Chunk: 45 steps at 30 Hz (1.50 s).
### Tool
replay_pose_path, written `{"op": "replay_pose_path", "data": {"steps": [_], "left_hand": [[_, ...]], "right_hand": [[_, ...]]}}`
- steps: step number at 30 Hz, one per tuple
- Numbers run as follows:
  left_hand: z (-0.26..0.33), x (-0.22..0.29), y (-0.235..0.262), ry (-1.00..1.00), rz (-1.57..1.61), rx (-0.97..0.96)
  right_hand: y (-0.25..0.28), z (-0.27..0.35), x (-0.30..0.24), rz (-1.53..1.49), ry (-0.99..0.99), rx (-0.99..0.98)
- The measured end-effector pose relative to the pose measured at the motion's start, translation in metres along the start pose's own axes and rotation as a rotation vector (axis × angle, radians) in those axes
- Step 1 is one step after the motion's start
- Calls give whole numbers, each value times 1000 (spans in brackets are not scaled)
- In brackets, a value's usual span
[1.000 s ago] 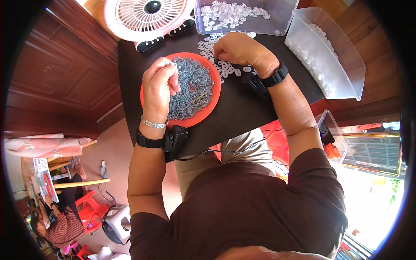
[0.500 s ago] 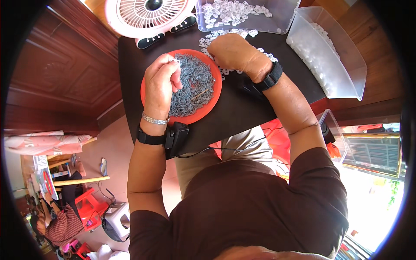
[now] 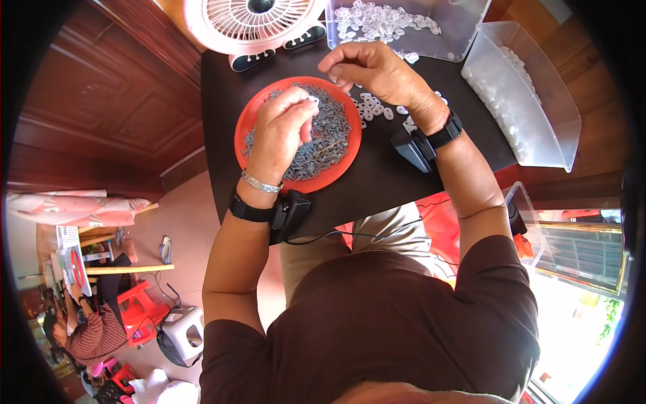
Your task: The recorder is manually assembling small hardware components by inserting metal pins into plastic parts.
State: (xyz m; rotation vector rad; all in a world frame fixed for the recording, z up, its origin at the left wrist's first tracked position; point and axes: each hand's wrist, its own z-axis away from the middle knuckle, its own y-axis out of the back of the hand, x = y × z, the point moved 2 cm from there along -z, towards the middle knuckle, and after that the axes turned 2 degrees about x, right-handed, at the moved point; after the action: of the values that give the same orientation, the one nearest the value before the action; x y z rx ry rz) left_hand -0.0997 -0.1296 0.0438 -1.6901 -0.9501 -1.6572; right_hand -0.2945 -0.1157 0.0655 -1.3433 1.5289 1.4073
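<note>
A round red plate (image 3: 250,121) heaped with small grey metal pieces (image 3: 330,131) sits on the black table (image 3: 377,192). My left hand (image 3: 279,135) hovers over the plate with its fingers closed on a small white ring at the fingertips. My right hand (image 3: 377,67) is just right of the plate, above a loose scatter of white rings (image 3: 373,109). Its fingers are pinched together, and anything between them is too small to see. Both wrists carry black bands with a black box.
A white and pink fan (image 3: 249,20) stands at the table's far edge. A clear tub of white rings (image 3: 404,27) is behind my right hand, and another clear tub (image 3: 531,108) is at the right. Wooden panelling is to the left, with stools on the floor below.
My right hand has lifted off the white rings and moved left toward the plate, fingers pinched. My left hand stays over the plate with its fingertips raised.
</note>
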Motion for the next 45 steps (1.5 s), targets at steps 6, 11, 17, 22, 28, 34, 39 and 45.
{"op": "replay_pose_path", "data": {"steps": [6, 11, 17, 22, 28, 34, 39, 45], "left_hand": [[-1, 0, -1, -10, 31, 35], [0, 0, -1, -21, 14, 43], [0, 2, -2, 1, 25, 51], [0, 0, -2, -13, -31, 28], [1, 3, -3, 18, -6, 33], [1, 3, -3, 18, 1, 35], [1, 1, -2, 7, -37, 16], [2, 0, -4, 12, -33, -8]], "right_hand": [[-15, 1, -1, -208, -119, -26], [-20, 0, 3, -162, -133, -57], [-23, 1, 2, -129, -121, -69], [-24, 2, 2, -131, -106, -93], [-26, 3, 0, -111, -107, -102], [-24, 3, 1, -57, -112, -58], [-27, 3, -1, -19, -87, -90], [-31, 4, 3, 110, -39, -79]]}}
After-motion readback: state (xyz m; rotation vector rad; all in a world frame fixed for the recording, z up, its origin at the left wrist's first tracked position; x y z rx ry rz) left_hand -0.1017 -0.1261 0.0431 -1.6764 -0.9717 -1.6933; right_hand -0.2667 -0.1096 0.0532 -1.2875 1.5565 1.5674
